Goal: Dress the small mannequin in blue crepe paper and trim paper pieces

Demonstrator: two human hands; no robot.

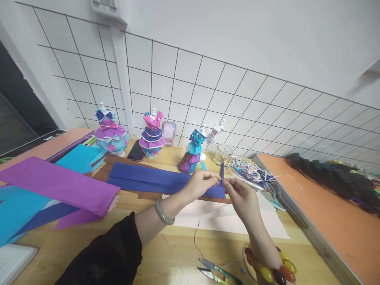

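Observation:
My left hand (pixel 201 183) and my right hand (pixel 241 194) meet above the wooden table (pixel 166 257), both pinching a narrow dark blue paper strip (pixel 222 172) that stands upright between the fingertips. A green bangle is on my left wrist and a bead bracelet on my right. Just behind the hands lies a folded dark blue crepe paper sheet (pixel 154 179). A white paper sheet (pixel 225 217) lies under the hands.
Purple crepe paper (pixel 59 184) and cyan paper (pixel 78 157) lie at left. Three small dress mannequins (pixel 111 132) (pixel 152 134) (pixel 192 152) stand at the back by a wire grid. Thread snips (pixel 215 272) lie near the front edge. A glass (pixel 222 153), ribbon scraps (pixel 252 170) and a phone (pixel 136 151) are nearby.

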